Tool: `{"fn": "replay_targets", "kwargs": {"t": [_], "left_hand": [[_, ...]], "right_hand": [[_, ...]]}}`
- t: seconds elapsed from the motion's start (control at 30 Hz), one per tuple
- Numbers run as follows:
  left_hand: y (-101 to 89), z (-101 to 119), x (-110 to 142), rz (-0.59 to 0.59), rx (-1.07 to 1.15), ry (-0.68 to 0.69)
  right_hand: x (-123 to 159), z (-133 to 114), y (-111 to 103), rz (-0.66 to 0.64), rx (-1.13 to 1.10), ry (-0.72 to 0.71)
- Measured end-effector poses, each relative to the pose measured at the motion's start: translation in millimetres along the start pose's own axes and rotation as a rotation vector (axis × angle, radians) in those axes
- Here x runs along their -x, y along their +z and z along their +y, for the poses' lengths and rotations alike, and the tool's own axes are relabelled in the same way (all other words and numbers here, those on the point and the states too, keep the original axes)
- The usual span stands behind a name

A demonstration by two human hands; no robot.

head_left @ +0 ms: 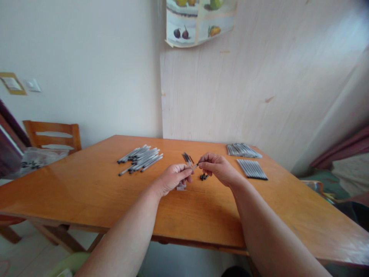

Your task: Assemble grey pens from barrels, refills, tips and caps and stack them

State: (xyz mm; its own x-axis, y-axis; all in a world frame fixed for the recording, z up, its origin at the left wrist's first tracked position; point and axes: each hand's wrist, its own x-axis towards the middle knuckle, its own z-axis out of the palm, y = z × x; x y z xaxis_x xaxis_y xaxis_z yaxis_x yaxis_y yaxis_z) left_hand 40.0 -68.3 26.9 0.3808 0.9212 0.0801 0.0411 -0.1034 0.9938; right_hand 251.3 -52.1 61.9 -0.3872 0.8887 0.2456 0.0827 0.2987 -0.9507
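Over the middle of the table, my left hand (174, 177) pinches a slim clear pen barrel (195, 167) between thumb and fingers. My right hand (215, 165) is closed at the barrel's dark end, thumb against fingertips; whether that end is a separate piece I cannot tell. Just below the right hand lies a small heap of black pen parts (203, 177). Behind the hands are several thin dark refills (188, 158). Partly hidden under my left hand, some clear plastic pieces (181, 187) rest on the wood.
A loose pile of clear pens with black ends (144, 156) lies to the left on the wooden table (115, 196). On the right are a neat row of pens (252, 169) and a bagged-looking bundle (243, 150). A wooden chair (54, 129) holding a plastic bag (40, 157) stands far left.
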Motion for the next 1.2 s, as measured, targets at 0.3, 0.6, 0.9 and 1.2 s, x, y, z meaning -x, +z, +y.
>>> {"fn": "replay_targets", "kwargs": {"t": [0.3,0.6,0.9,1.2], "left_hand": [[1.1,-0.1,0.5,-0.014,-0.061,0.001],[1.6,0.4,0.1,-0.022,-0.094,0.007],[4.2,1.2,0.1,0.003,-0.148,0.024],[5.6,-1.6,0.3,-0.016,-0.138,0.026]], "right_hand": [[1.4,-2.6,-2.9,-0.032,0.107,0.048],[1.1,1.8,-5.9,-0.070,0.072,0.057],[2.1,2.5,-2.8,-0.035,0.211,0.053],[-4.5,9.8,4.8,-0.019,0.483,-0.076]]}}
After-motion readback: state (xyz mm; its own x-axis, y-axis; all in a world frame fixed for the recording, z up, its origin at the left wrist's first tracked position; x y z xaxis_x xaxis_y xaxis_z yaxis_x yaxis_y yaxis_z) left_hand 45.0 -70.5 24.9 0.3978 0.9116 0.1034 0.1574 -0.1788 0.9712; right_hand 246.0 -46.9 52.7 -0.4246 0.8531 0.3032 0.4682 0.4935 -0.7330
